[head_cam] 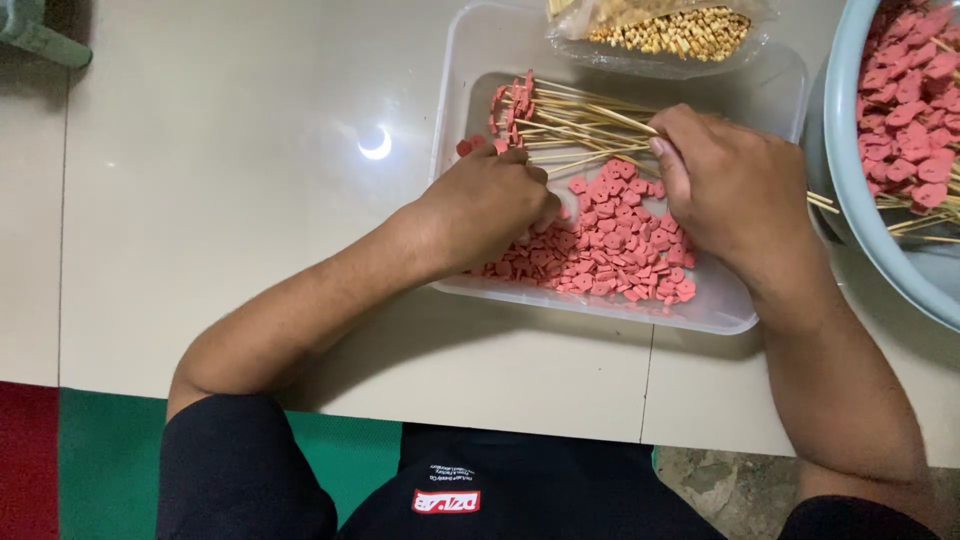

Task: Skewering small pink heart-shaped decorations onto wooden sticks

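Threading pink pieces [610, 245] onto skewers in the clear tray [450, 130] on the counter [220, 200]. My left hand [490, 205] is pinched shut over the pile, contents hidden. My right hand [730, 190] clamps the skewer bundle [580, 125] at tray's far side. I'd keep the sticks fanned and feed one piece per tip, square-on.

A glossy pale tabletop [230, 200] mirrors 1 round ceiling light [375, 143]; below its edge lie green and red floor mats [90, 460].
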